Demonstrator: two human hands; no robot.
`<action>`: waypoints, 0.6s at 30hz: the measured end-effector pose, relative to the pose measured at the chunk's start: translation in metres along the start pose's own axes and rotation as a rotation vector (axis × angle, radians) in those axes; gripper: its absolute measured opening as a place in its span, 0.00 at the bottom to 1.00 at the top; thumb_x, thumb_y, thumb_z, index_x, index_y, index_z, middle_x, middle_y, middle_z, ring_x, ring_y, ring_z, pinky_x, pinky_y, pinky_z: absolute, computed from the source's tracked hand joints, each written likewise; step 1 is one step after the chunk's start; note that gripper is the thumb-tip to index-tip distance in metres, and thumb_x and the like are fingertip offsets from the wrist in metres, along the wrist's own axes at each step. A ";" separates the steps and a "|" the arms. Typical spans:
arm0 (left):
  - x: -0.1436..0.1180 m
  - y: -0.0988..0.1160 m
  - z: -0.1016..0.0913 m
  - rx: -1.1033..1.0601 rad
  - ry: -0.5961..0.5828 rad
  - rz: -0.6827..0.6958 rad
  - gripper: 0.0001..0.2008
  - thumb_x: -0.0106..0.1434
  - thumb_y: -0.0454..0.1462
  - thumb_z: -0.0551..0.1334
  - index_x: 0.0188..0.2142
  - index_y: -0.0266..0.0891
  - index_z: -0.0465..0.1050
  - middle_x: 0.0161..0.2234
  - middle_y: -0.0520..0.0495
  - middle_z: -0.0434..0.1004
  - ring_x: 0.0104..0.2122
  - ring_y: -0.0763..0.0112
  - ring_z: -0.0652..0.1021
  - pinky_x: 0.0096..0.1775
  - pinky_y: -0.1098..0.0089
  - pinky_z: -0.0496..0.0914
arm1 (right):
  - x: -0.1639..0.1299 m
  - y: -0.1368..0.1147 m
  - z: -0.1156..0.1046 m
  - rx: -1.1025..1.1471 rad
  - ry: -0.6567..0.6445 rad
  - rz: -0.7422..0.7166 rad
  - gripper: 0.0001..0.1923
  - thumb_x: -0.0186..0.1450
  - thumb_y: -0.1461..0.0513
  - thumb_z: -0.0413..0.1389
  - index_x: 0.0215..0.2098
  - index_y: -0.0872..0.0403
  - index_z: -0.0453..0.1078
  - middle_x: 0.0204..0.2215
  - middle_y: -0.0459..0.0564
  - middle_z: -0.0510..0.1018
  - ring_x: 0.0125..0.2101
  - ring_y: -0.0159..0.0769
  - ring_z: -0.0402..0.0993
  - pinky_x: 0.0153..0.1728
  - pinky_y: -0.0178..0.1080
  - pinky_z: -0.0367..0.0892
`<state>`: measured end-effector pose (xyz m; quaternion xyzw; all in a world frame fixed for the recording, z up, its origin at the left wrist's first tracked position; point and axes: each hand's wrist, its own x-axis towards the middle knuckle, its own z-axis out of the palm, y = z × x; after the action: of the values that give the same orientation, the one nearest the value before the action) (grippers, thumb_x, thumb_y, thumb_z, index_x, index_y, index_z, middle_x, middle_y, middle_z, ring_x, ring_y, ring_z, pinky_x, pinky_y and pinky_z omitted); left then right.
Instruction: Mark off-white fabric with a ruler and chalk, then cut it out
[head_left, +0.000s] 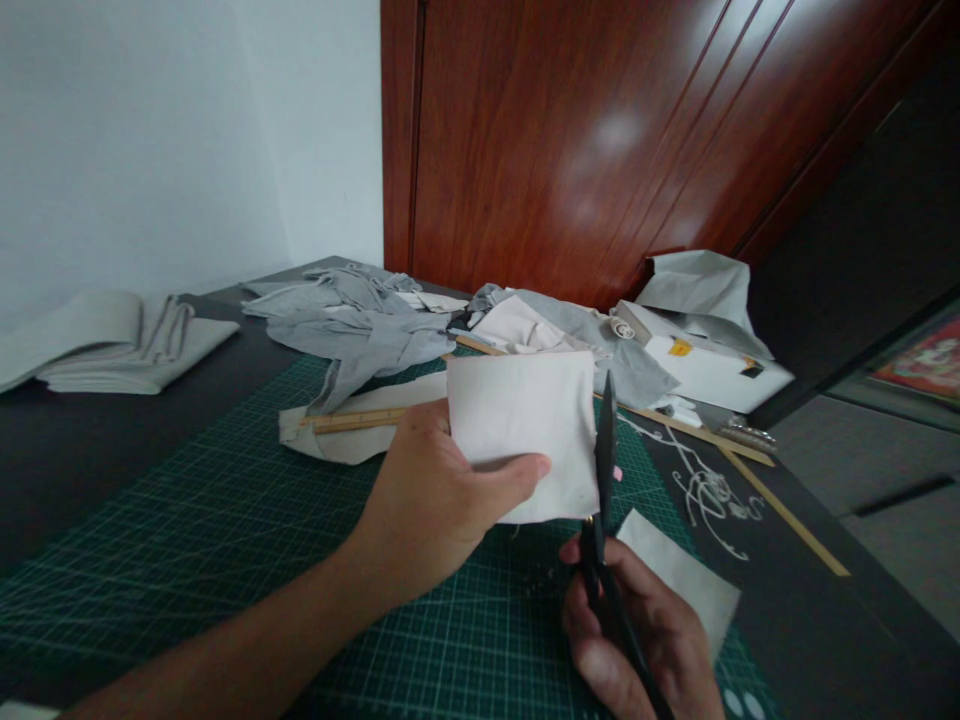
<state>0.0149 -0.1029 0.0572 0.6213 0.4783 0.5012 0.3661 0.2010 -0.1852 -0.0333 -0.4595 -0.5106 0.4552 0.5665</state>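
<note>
Head view, forward-down (close) over mat (225, 560)

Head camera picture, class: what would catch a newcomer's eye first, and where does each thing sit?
At centre, the left hand holds up a pale fabric piece above the green cutting mat, thumb across its lower edge. At its right edge, black scissors point upward, gripped by the right hand at the bottom right. Behind, crumpled grey cloth is heaped at the table's far end before a reddish wooden door.
</note>
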 end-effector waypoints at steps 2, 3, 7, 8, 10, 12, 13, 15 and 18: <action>0.000 0.000 0.000 -0.011 0.006 0.001 0.11 0.53 0.41 0.75 0.36 0.41 0.82 0.32 0.50 0.88 0.30 0.59 0.84 0.30 0.68 0.75 | 0.000 0.000 0.000 -0.003 -0.002 -0.004 0.32 0.54 0.40 0.74 0.48 0.49 0.79 0.22 0.40 0.68 0.22 0.31 0.55 0.24 0.37 0.46; 0.000 0.000 0.000 -0.015 0.003 0.000 0.11 0.53 0.41 0.75 0.35 0.42 0.82 0.31 0.51 0.87 0.29 0.59 0.84 0.29 0.68 0.75 | 0.000 0.000 0.000 -0.001 -0.005 -0.005 0.32 0.54 0.40 0.74 0.48 0.49 0.79 0.22 0.40 0.68 0.22 0.32 0.55 0.24 0.37 0.46; -0.001 -0.001 0.000 -0.028 -0.004 0.007 0.10 0.54 0.40 0.74 0.35 0.42 0.82 0.30 0.52 0.87 0.29 0.60 0.84 0.29 0.69 0.75 | -0.001 -0.003 0.000 0.009 -0.015 0.008 0.32 0.53 0.40 0.74 0.48 0.47 0.79 0.22 0.40 0.68 0.22 0.31 0.54 0.24 0.37 0.46; -0.001 0.000 0.000 -0.038 -0.006 0.007 0.10 0.54 0.40 0.74 0.36 0.42 0.82 0.31 0.51 0.87 0.30 0.60 0.84 0.30 0.68 0.76 | -0.001 -0.004 0.001 0.011 -0.016 0.013 0.32 0.53 0.40 0.74 0.48 0.47 0.79 0.22 0.40 0.68 0.22 0.31 0.53 0.24 0.37 0.45; -0.002 0.001 -0.001 -0.049 -0.011 -0.002 0.11 0.54 0.40 0.74 0.37 0.41 0.83 0.32 0.51 0.88 0.31 0.59 0.84 0.31 0.68 0.76 | -0.001 -0.005 0.001 0.014 -0.011 0.019 0.32 0.52 0.40 0.74 0.47 0.47 0.80 0.21 0.40 0.68 0.22 0.30 0.52 0.24 0.37 0.45; -0.002 0.004 -0.001 -0.041 -0.026 -0.018 0.11 0.55 0.39 0.73 0.38 0.39 0.82 0.32 0.50 0.87 0.31 0.61 0.84 0.32 0.69 0.76 | -0.001 -0.006 0.002 0.018 -0.001 0.020 0.31 0.52 0.40 0.75 0.46 0.46 0.80 0.21 0.39 0.68 0.22 0.30 0.53 0.24 0.36 0.45; -0.002 0.005 -0.001 -0.034 -0.027 -0.022 0.10 0.55 0.38 0.73 0.38 0.39 0.82 0.32 0.50 0.87 0.31 0.62 0.84 0.31 0.69 0.76 | -0.001 -0.006 0.002 0.020 0.003 0.022 0.31 0.51 0.40 0.75 0.46 0.46 0.80 0.21 0.39 0.68 0.22 0.30 0.53 0.24 0.36 0.44; -0.002 0.006 -0.002 -0.028 -0.029 -0.022 0.10 0.55 0.38 0.72 0.37 0.38 0.82 0.31 0.50 0.87 0.30 0.63 0.83 0.31 0.70 0.75 | -0.001 -0.006 0.003 0.025 0.006 0.029 0.31 0.51 0.40 0.75 0.46 0.45 0.80 0.21 0.39 0.68 0.22 0.29 0.54 0.24 0.36 0.44; -0.002 0.004 -0.002 -0.024 -0.032 -0.015 0.11 0.55 0.38 0.73 0.37 0.37 0.82 0.31 0.50 0.86 0.30 0.63 0.83 0.30 0.70 0.75 | -0.001 -0.006 0.003 0.031 0.005 0.039 0.31 0.51 0.40 0.75 0.46 0.45 0.80 0.21 0.39 0.68 0.21 0.29 0.52 0.24 0.36 0.44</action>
<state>0.0139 -0.1058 0.0613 0.6211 0.4709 0.4941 0.3852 0.1985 -0.1870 -0.0275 -0.4617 -0.4932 0.4729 0.5657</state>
